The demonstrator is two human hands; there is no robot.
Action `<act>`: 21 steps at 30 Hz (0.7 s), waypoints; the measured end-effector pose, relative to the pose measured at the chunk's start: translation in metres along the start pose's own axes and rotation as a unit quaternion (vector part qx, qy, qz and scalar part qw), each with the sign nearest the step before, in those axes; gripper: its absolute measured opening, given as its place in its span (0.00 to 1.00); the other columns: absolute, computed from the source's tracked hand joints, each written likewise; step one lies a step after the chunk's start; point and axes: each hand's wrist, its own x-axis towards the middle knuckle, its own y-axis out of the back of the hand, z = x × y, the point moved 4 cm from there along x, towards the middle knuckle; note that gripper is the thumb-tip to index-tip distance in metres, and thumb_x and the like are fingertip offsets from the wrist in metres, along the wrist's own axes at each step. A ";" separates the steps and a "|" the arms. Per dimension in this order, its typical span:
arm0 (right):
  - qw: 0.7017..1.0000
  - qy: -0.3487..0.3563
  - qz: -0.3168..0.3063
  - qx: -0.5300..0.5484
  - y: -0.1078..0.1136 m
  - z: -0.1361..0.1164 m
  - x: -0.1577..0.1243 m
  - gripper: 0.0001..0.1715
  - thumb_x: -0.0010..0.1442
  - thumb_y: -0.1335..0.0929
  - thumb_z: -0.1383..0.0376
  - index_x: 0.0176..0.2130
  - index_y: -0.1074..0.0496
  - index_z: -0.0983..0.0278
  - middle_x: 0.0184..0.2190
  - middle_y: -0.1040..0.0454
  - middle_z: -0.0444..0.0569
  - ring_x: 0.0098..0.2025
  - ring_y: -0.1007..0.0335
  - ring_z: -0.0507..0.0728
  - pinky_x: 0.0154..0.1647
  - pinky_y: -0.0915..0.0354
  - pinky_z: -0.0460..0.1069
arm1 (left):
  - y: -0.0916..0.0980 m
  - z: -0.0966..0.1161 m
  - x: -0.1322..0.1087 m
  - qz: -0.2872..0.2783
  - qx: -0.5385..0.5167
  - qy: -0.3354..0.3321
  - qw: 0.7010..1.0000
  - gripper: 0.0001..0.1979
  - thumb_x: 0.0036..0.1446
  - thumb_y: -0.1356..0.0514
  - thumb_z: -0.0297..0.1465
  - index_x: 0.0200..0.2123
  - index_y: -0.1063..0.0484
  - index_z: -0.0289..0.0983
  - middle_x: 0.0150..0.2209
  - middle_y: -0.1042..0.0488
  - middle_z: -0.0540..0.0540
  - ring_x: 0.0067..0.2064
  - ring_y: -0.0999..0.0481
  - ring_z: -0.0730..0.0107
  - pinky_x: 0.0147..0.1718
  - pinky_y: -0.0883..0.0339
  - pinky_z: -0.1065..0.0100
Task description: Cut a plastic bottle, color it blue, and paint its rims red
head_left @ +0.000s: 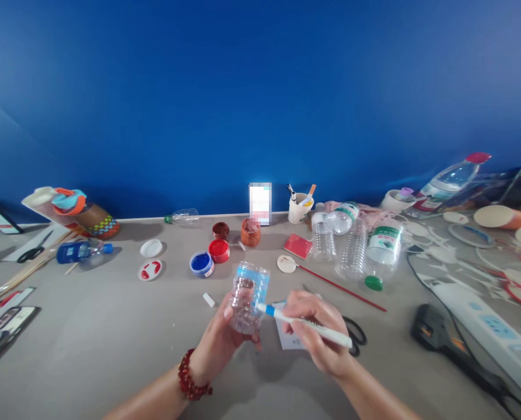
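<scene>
My left hand, with a red bead bracelet on its wrist, is closed around a clear cut plastic bottle piece, held tilted above the table. Blue colour covers part of the piece's upper and right side. In my right hand is a white marker with a blue front end, and its tip meets the piece's right side. Below the right hand lie a white paper and black-handled scissors, both partly hidden by the hand.
Open paint jars, blue, red and brown, stand behind the bottle piece. Several clear bottles crowd the right, near a glue gun and a power strip. A red-handled brush lies across the table.
</scene>
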 end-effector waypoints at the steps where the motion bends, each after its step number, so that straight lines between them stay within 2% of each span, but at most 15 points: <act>1: 1.000 -0.012 0.018 -0.003 0.002 0.001 0.000 0.09 0.64 0.35 0.70 0.42 0.28 0.58 0.25 0.25 0.44 0.26 0.34 0.53 0.29 0.38 0.49 | 0.001 0.000 -0.001 -0.001 0.007 -0.003 1.000 0.20 0.62 0.40 0.44 0.54 0.29 0.42 0.38 0.24 0.44 0.32 0.23 0.64 0.33 0.28 0.61; 3: 0.998 -0.037 0.048 -0.001 0.005 0.004 0.001 0.10 0.65 0.36 0.70 0.43 0.28 0.58 0.26 0.25 0.44 0.27 0.34 0.53 0.28 0.38 0.49 | 0.002 -0.001 -0.002 0.004 0.019 -0.006 1.000 0.20 0.61 0.40 0.44 0.54 0.29 0.42 0.40 0.25 0.45 0.32 0.23 0.66 0.34 0.28 0.61; 5: 0.998 -0.038 0.049 0.000 0.006 0.004 0.001 0.09 0.65 0.36 0.70 0.42 0.28 0.59 0.26 0.25 0.44 0.26 0.34 0.53 0.28 0.38 0.49 | 0.003 -0.001 -0.002 0.009 0.026 -0.007 1.000 0.20 0.61 0.40 0.44 0.53 0.29 0.42 0.40 0.26 0.45 0.31 0.24 0.67 0.34 0.28 0.61; 10: 0.999 0.030 -0.024 -0.015 -0.002 -0.003 0.001 0.08 0.62 0.35 0.71 0.39 0.28 0.59 0.22 0.26 0.42 0.25 0.33 0.53 0.28 0.37 0.48 | 0.002 0.001 0.000 0.026 0.030 -0.013 0.999 0.20 0.59 0.38 0.45 0.51 0.27 0.42 0.41 0.27 0.46 0.30 0.26 0.69 0.33 0.28 0.62; 14: 0.999 -0.019 0.042 -0.026 0.003 0.002 0.001 0.09 0.64 0.36 0.70 0.42 0.28 0.59 0.25 0.25 0.45 0.26 0.33 0.54 0.28 0.37 0.49 | -0.002 0.003 -0.002 0.029 0.047 -0.009 0.998 0.20 0.60 0.38 0.45 0.52 0.28 0.42 0.41 0.26 0.45 0.31 0.25 0.69 0.34 0.28 0.62; 16: 0.998 -0.029 0.054 -0.021 0.004 0.002 0.002 0.09 0.65 0.36 0.70 0.42 0.28 0.59 0.25 0.25 0.45 0.26 0.33 0.54 0.28 0.37 0.49 | -0.003 0.004 -0.002 0.034 0.057 -0.013 0.998 0.21 0.59 0.38 0.45 0.52 0.27 0.42 0.40 0.26 0.46 0.31 0.25 0.68 0.34 0.28 0.62; 21: 0.999 0.038 -0.017 -0.028 -0.002 -0.008 0.004 0.10 0.61 0.35 0.72 0.39 0.28 0.59 0.21 0.26 0.42 0.24 0.34 0.53 0.28 0.36 0.49 | -0.003 0.006 -0.002 0.045 0.074 -0.030 0.996 0.21 0.58 0.37 0.45 0.51 0.27 0.42 0.44 0.26 0.45 0.31 0.24 0.69 0.34 0.26 0.62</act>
